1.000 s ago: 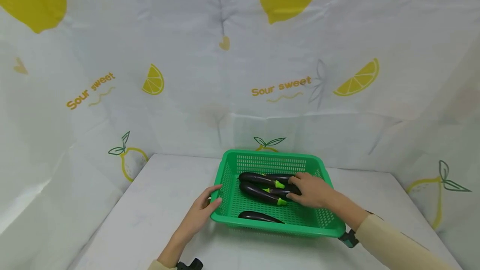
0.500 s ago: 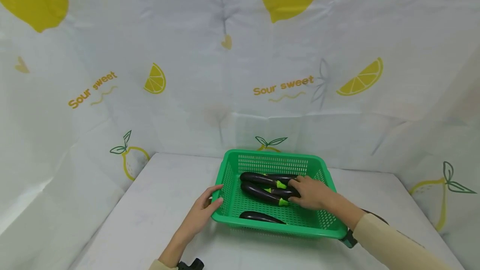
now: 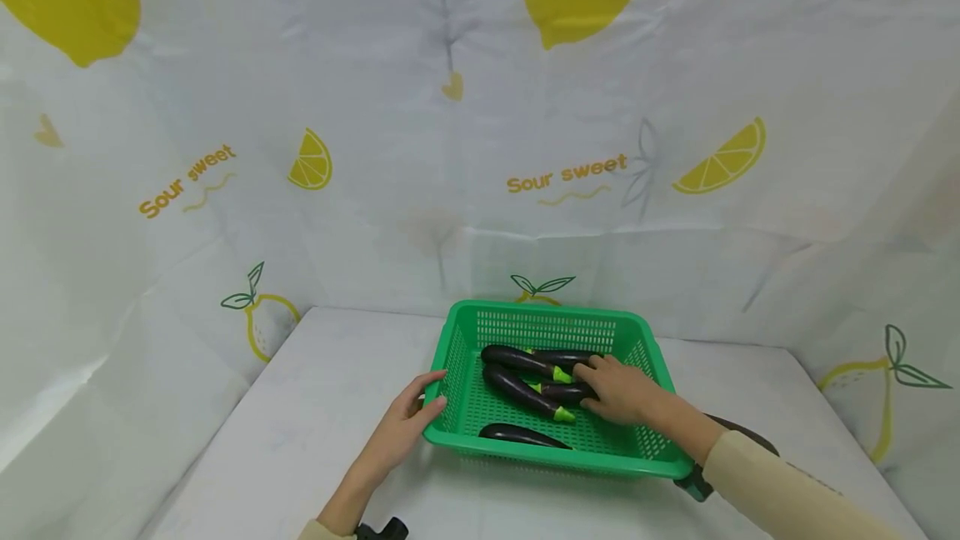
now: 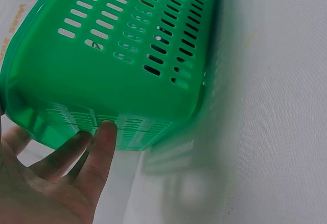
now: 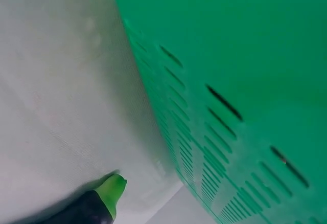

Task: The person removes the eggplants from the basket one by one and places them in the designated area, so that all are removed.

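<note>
A green plastic basket with slotted walls holds several dark purple eggplants. My left hand grips the basket's left rim in the head view. From the left wrist view, that hand's fingers lie against the basket's outer wall. My right hand reaches into the basket and holds one eggplant by its right end, which the hand hides. Left of it, another eggplant lies slanted with its green stem toward the front. A separate eggplant lies by the front wall, partly hidden by the rim.
On the white table, right of the basket, lies one more eggplant, mostly behind my right sleeve in the head view. Behind the table hangs a white lemon-print sheet. The basket's right wall stands beside my right wrist.
The held eggplant has shifted slightly toward the front with my right hand, and the slanted one beside it has turned, its stem end forward. The left hand stays at the rim.
</note>
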